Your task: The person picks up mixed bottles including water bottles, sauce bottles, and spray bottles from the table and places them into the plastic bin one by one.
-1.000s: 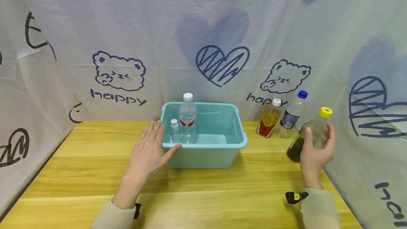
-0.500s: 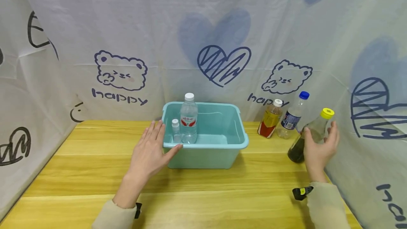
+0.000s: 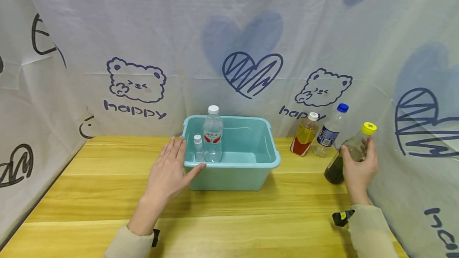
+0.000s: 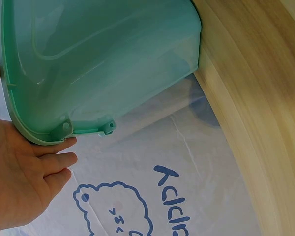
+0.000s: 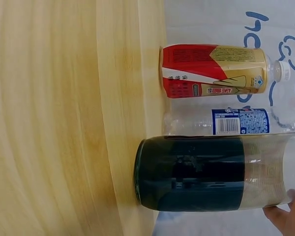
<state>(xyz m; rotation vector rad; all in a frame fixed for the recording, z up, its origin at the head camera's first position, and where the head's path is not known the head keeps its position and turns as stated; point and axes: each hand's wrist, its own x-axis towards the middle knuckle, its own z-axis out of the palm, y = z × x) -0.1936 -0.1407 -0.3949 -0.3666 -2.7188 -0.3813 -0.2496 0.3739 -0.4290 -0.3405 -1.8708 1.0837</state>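
Observation:
A light teal plastic bin [image 3: 229,178] stands on the wooden table. My left hand [image 3: 168,170] lies along its left end, fingers straight, thumb on the front rim; the left wrist view shows the fingers [image 4: 59,162] touching the rim from outside. At the right, my right hand [image 3: 360,170] grips a large bottle [image 3: 335,168] with a yellow cap, clear shoulder and dark lower part. That bottle's base is on the table in the right wrist view. Inside the bin's left end stand a clear water bottle [image 3: 213,144] with a white cap and a small clear bottle [image 3: 198,148].
Behind the yellow-capped bottle stand a bottle with a red and yellow label [image 3: 303,136] and a clear bottle with a blue cap and blue label [image 3: 327,135]. A printed white cloth [image 3: 193,51] hangs behind the table and at both sides.
My right hand has shifted slightly right and its fingers have closed in round the yellow-capped bottle. The left hand, bin and other bottles have stayed in place.

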